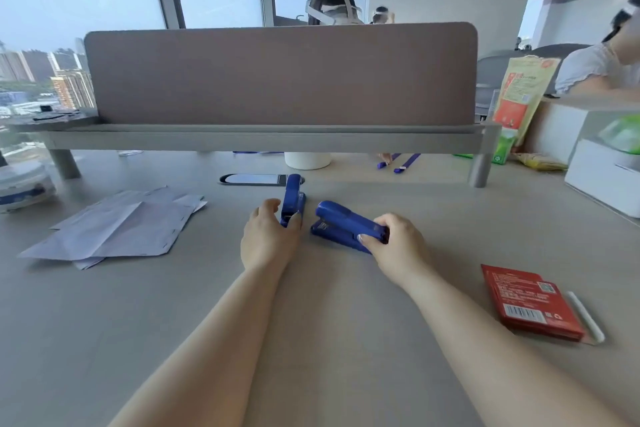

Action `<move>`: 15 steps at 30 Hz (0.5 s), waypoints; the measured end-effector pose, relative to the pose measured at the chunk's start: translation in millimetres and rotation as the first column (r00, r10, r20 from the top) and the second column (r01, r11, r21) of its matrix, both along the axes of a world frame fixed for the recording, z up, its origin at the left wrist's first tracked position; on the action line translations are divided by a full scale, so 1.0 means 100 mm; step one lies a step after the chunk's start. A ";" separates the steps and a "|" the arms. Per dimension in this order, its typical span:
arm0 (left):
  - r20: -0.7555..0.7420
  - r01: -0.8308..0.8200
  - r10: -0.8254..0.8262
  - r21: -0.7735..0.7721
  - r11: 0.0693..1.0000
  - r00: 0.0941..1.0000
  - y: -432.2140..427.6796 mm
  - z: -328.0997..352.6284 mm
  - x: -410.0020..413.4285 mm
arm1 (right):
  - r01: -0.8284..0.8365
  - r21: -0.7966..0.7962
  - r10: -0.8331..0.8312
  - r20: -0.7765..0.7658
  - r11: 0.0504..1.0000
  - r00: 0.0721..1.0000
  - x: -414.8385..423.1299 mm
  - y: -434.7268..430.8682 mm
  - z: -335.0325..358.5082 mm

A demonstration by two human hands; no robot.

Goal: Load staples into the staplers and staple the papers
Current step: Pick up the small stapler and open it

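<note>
Note the left hand (268,236): thumb and fingers curled round the near end of the left stapler (292,199), which lies on the table (329,305) pointing away toward the far side. Note the right hand (394,243): thumb and fingers pinching the near right end of the right stapler (341,222), which lies angled with its head toward the far left. Find the two staplers side by side at mid-table, close but not touching. Cannot tell from this view whether either magazine holds staples.

Treat the step in hand, as a judgement, as taking hold of the staplers in order to open them for loading.

Work one stapler at a time. Pin the base flat on the table with one hand and swing the top cover up from the hinge end with the other. Grip the sides, not the head, to keep fingertips out of the staple exit. Avoid forcing the cover beyond its stop.

Fetch staples from the red box (530,302), near right and well apart from both hands. Leave the papers (117,225), far left of the staplers, undisturbed until loading is complete. Mind the phone (256,179) just beyond the left stapler.
</note>
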State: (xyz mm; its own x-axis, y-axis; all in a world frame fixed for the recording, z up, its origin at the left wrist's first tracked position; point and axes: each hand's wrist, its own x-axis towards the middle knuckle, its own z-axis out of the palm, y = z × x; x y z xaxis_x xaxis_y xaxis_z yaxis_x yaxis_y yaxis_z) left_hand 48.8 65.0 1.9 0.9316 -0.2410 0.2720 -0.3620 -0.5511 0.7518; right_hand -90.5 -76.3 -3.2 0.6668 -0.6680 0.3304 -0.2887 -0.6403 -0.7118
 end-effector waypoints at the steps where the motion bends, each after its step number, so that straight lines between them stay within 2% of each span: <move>1: 0.001 0.003 -0.003 0.031 1.000 1.000 -0.04 0.00 0.03 | 0.034 -0.008 -0.034 0.001 0.999 0.999 0.07 -0.04 0.01; 8: 0.038 -0.002 -0.001 0.094 0.996 0.999 -0.21 -0.02 0.25 | 0.176 -0.015 -0.176 0.009 0.984 0.984 0.45 -0.30 0.02; 15: 0.069 -0.019 0.010 0.131 0.991 0.998 -0.14 -0.01 0.14 | 0.204 0.042 -0.206 0.047 0.978 0.977 0.45 -0.37 -0.02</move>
